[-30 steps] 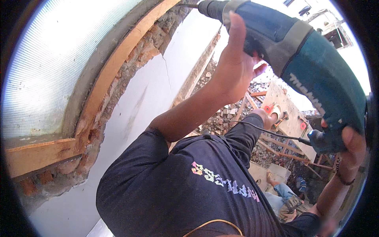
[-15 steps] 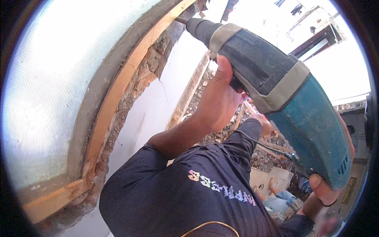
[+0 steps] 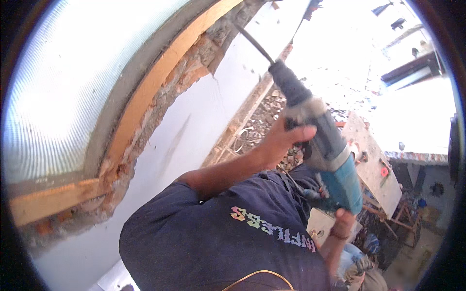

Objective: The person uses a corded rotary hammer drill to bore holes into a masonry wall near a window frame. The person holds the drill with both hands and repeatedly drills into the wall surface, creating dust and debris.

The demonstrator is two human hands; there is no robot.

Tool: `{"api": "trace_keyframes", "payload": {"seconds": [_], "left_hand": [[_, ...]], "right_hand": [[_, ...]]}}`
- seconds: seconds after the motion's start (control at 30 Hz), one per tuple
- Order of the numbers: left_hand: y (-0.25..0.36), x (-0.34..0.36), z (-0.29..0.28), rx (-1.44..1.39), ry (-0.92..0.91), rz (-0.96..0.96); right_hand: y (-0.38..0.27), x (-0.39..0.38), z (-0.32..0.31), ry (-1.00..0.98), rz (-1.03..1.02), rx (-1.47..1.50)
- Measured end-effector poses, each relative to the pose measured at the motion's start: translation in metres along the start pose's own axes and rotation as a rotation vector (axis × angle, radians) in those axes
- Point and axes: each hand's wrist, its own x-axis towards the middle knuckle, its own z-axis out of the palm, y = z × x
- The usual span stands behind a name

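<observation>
A teal and dark grey rotary hammer [image 3: 335, 145] with a long metal bit [image 3: 257, 44] slants up and to the left in front of me. My left hand [image 3: 290, 138] is closed around its front part, thumb lying across the side. At the rear end, my right hand [image 3: 342, 224] grips the teal housing, its fingers partly hidden. The bit's tip overlaps the broken masonry edge [image 3: 199, 58] beside a wooden frame [image 3: 150, 77]; whether they touch, I cannot tell. Motion slightly blurs the tool.
Ribbed translucent glass [image 3: 73, 97] fills the frame at left. A white wall [image 3: 179, 131] runs below the broken edge. Rubble [image 3: 272, 106] lies beyond, with a plywood board [image 3: 376, 165] at right. Another person's jeans [image 3: 352, 254] show low at right.
The rotary hammer has dropped and swung away from the frame, looking smaller, with more of its bit exposed. Both hands moved with it, the right one leftward.
</observation>
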Motion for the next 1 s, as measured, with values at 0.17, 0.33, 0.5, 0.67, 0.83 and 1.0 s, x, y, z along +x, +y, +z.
{"api": "trace_keyframes", "payload": {"seconds": [0.17, 0.33, 0.5, 0.67, 0.83, 1.0], "left_hand": [[-0.016, -0.056, -0.02, 0.06, 0.066, -0.023], [0.003, -0.071, -0.016, 0.023, 0.11, 0.085], [0.013, -0.067, -0.014, 0.061, 0.188, 0.124], [0.024, -0.086, -0.022, -0.059, 0.117, 0.114], [0.045, -0.103, -0.047, -0.131, -0.053, 0.078], [0.05, -0.095, -0.057, -0.14, -0.147, 0.221]], "right_hand": [[0.0, -0.019, 0.018, -0.263, 0.082, 0.227], [-0.03, 0.004, 0.032, -0.392, -0.014, 0.224], [-0.03, 0.002, 0.045, -0.278, -0.11, 0.145], [-0.049, -0.036, 0.072, -0.403, -0.419, -0.231], [-0.077, -0.078, 0.125, -0.468, -0.383, -0.097], [-0.065, -0.083, 0.138, -0.376, -0.466, -0.053]]}}
